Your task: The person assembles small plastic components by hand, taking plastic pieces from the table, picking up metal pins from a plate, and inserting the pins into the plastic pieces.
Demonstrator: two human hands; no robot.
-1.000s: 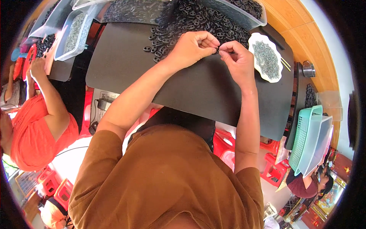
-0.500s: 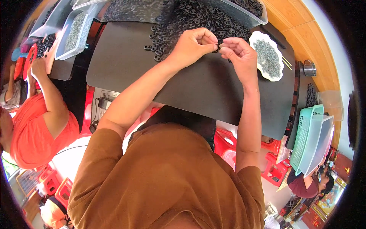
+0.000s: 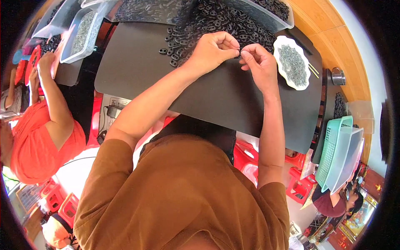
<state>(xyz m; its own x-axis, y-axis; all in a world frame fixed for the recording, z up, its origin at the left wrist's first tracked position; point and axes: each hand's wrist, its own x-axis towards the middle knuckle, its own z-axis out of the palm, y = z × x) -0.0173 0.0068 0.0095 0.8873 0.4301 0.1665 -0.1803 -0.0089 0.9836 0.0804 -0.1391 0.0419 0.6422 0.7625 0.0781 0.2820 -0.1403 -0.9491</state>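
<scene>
The left hand (image 3: 213, 52) and the right hand (image 3: 259, 62) meet fingertip to fingertip above the black work mat (image 3: 216, 100), at its far middle, and both are closed to a narrow pinch on one small dark part (image 3: 240, 51) held between them. The part is too small to give its shape or its long axis; only a dark speck shows at the junction of the fingertips. The pile of black oval links (image 3: 216, 18) lies directly beyond the hands, its near edge just behind the left knuckles, so the left hand is the nearer one to it; a few loose links (image 3: 166, 52) sit on the mat to the left of that hand. The white scalloped dish (image 3: 292, 62), filled with small grey metal pieces, stands just to the right of the right hand, which makes that hand the nearer one to it. Both forearms run from the lower edge up and converge at the pinch. At the left edge, a person in an orange shirt (image 3: 37, 137) works at a separate station with a clear tray (image 3: 83, 29).
</scene>
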